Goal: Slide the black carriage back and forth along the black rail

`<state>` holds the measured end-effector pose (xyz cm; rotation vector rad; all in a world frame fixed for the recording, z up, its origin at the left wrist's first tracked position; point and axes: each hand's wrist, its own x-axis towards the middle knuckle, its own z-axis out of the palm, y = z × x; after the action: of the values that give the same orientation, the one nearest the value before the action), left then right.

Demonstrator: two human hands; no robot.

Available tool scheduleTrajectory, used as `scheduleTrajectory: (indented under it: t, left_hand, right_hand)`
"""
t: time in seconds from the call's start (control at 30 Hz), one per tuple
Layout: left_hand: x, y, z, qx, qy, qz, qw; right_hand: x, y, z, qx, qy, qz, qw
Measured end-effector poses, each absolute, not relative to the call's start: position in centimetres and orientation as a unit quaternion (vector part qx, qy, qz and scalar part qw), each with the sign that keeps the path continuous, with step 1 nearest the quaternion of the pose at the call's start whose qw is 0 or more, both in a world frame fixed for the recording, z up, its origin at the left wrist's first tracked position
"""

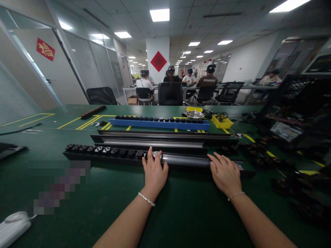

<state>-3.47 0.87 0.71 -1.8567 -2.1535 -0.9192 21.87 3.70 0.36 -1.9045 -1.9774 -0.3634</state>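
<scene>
Your left hand [156, 173] lies over the middle of a long black channel tray [186, 161] that runs crosswise in front of you on the dark green surface [108, 203]; its grip is wide, with the fingers spread and the fingertips at the right end of a row of small black and silver parts [114, 150]. Those parts sit along the left portion of the tray, and a few of them show bright silver faces. To the right of your left hand, a stretch of the tray shows smooth, greyish, shiny metal. Your right hand [227, 174] rests over the right portion, the fingers stretched forward and only slightly apart; whether its grip clasps the tray's edge, I cannot tell. Just behind the tray, and parallel to it, you have a long silver-grey metal channel [155, 144] and, beyond that, a long black rail [165, 135]. Farther back lies a long blue tray [160, 124] with a row of small dark parts on top. A round, shiny silver dish [194, 114] stands near its right end, close to an open yellow plastic basket [221, 122]. Many dark parts, too dim to make out, lie at the right side of the surface, and a white rounded object [15, 224] lies at your lower left.
</scene>
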Motion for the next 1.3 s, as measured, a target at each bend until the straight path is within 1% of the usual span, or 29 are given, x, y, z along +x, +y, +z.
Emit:
scheduleTrajectory:
  t: [0.23,0.37,0.57,1.3]
  left_hand:
    - [-4.1,-0.1,0.9,-0.660,-0.714,-0.215,0.093]
    - [-4.1,-0.1,0.9,-0.670,-0.709,-0.196,0.101]
    - [-4.0,0.0,0.7,-0.668,-0.709,-0.199,0.107]
    - [-3.4,-0.2,1.1,-0.670,-0.710,-0.203,0.076]
  right_hand:
    - [21.0,1.7,-0.8,-0.708,-0.673,-0.110,0.185]
    - [21.2,1.8,-0.3,-0.698,-0.686,-0.092,0.185]
    - [21.0,1.9,0.1,-0.679,-0.703,-0.087,0.192]
    - [20.8,1.7,0.3,-0.668,-0.713,-0.082,0.195]
